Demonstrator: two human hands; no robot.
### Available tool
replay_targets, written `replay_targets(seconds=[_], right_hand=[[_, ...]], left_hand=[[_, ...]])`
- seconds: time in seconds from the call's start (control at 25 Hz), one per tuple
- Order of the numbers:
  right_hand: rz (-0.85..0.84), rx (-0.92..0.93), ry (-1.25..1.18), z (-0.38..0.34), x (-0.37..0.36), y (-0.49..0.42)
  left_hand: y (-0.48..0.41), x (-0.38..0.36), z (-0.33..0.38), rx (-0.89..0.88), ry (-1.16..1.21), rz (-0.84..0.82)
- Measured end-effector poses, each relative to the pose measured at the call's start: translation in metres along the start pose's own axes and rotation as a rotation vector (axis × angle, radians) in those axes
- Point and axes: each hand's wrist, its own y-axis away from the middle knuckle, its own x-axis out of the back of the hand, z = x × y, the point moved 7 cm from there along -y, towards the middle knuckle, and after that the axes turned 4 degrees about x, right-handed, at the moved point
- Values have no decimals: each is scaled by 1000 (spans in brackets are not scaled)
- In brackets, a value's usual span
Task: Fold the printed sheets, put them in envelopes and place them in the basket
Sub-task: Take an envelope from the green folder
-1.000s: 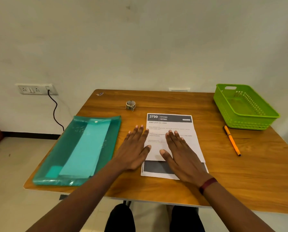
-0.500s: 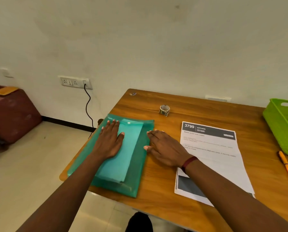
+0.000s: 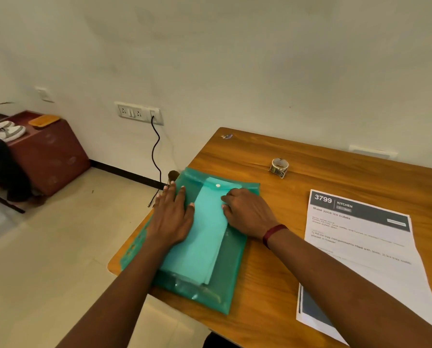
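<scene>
A translucent green snap-button folder (image 3: 232, 270) lies at the table's left edge with a pale stack of envelopes showing through it. My left hand (image 3: 171, 217) rests flat, fingers spread, on the folder's left half. On its upper right part sits my right hand (image 3: 247, 212), fingertips curled down near the flap by the white snap button (image 3: 218, 185). The printed sheets (image 3: 365, 262) lie flat to the right, headed "3799 KITCHEN". The basket is out of view.
A small roll of tape (image 3: 279, 167) stands on the wooden table (image 3: 297, 156) beyond the folder. A black cable (image 3: 156, 151) hangs from a wall socket at left. On the floor further left is a red-brown box (image 3: 49, 151) with shoes on it.
Both hands left the printed sheets and went left onto the green folder. My view swung left, so the basket and pen dropped out of sight. The right hand's fingers now curl at the flap.
</scene>
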Motion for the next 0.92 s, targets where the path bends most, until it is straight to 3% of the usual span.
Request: replay_targets(seconds=[0.24, 0.48, 0.64, 0.92], right_hand=[[-97, 15, -38, -2, -11, -9], [40, 10, -9, -1, 0, -26], [136, -123, -51, 9, 4, -44], [214, -43, 196, 9, -1, -53]], left_hand=[[2, 3, -5, 120, -3, 8], [3, 5, -5, 105, -30, 5], [3, 3, -7, 104, -25, 5], [1, 1, -8, 117, -13, 8]])
